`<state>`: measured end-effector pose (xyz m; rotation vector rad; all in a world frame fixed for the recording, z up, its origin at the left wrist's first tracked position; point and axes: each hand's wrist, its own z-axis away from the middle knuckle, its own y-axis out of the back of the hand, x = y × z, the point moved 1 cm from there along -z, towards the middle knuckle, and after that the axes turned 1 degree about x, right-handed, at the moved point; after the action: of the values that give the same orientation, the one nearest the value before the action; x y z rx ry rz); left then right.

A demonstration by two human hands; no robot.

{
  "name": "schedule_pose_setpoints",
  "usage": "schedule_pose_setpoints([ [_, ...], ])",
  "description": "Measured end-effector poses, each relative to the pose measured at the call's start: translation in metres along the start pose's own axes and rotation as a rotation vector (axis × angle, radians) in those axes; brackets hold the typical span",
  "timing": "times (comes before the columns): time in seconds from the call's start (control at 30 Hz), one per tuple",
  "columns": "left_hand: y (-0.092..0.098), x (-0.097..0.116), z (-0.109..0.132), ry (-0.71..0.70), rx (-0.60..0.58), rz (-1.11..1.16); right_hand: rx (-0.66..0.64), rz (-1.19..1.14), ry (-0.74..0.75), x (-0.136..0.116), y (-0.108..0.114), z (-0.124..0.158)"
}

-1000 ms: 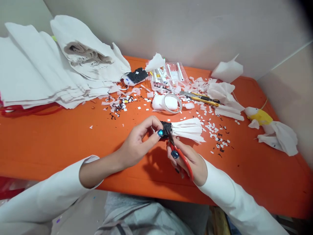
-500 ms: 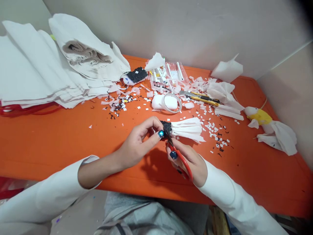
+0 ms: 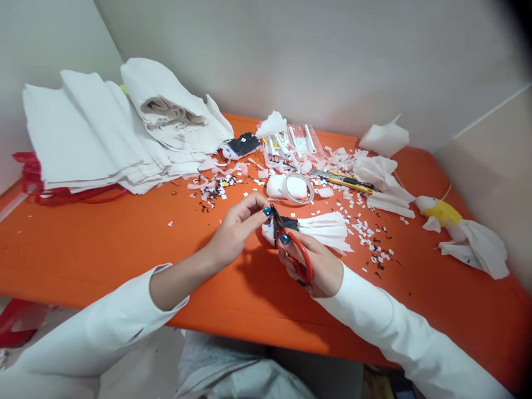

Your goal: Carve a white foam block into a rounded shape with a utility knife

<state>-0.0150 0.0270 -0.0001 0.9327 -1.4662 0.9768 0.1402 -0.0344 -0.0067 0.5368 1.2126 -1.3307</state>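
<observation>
My right hand [image 3: 316,266] grips red-handled scissors [image 3: 295,252] with the blades pointing up and left, tips by the fingers of my left hand. My left hand [image 3: 236,230] pinches something small at the scissor tips; I cannot make out what. Just behind the scissors lies a pleated white paper fan [image 3: 324,228] with a black end [image 3: 288,224], resting on the orange table [image 3: 103,244].
A thick stack of white paper sheets [image 3: 103,138] fills the back left. A tape roll [image 3: 299,187], a yellow utility knife [image 3: 344,180], a clear marker box [image 3: 299,141], scattered white and black paper bits [image 3: 369,235] and a white-and-yellow paper figure [image 3: 461,233] lie around.
The view shifted down and right. My left hand let go of the fan's black end and now pinches at the scissor tips; the scissors swung up and leftward.
</observation>
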Motion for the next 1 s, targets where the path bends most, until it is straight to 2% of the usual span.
schedule_pose_setpoints([
  [0.13, 0.015, -0.002, -0.014, 0.022, 0.118, 0.059, -0.038, 0.091, -0.107, -0.018, -0.009, -0.031],
  [0.27, 0.027, -0.001, -0.02, 0.019, 0.188, 0.083, -0.054, 0.121, -0.128, -0.032, -0.015, -0.05],
  [0.37, 0.031, -0.002, -0.021, 0.012, 0.203, 0.083, -0.056, 0.076, -0.123, -0.033, -0.018, -0.052],
  [0.57, 0.029, -0.002, -0.021, -0.012, 0.159, 0.069, -0.03, 0.045, -0.107, -0.029, -0.021, -0.044],
  [0.67, 0.028, 0.001, -0.019, -0.031, 0.163, 0.058, 0.012, -0.01, -0.051, -0.032, -0.017, -0.047],
  [0.77, 0.026, 0.005, -0.016, -0.057, 0.139, 0.014, 0.157, -0.056, 0.102, -0.046, -0.001, -0.052],
  [0.87, 0.023, 0.008, -0.012, -0.113, 0.06, -0.074, 0.263, 0.057, 0.2, -0.065, 0.024, -0.048],
  [0.93, 0.022, 0.009, -0.01, -0.153, 0.025, -0.129, 0.279, 0.246, 0.156, -0.074, 0.046, -0.039],
  [1.0, 0.021, 0.008, -0.008, -0.152, 0.014, -0.169, 0.378, 0.619, 0.146, -0.079, 0.074, -0.027],
])
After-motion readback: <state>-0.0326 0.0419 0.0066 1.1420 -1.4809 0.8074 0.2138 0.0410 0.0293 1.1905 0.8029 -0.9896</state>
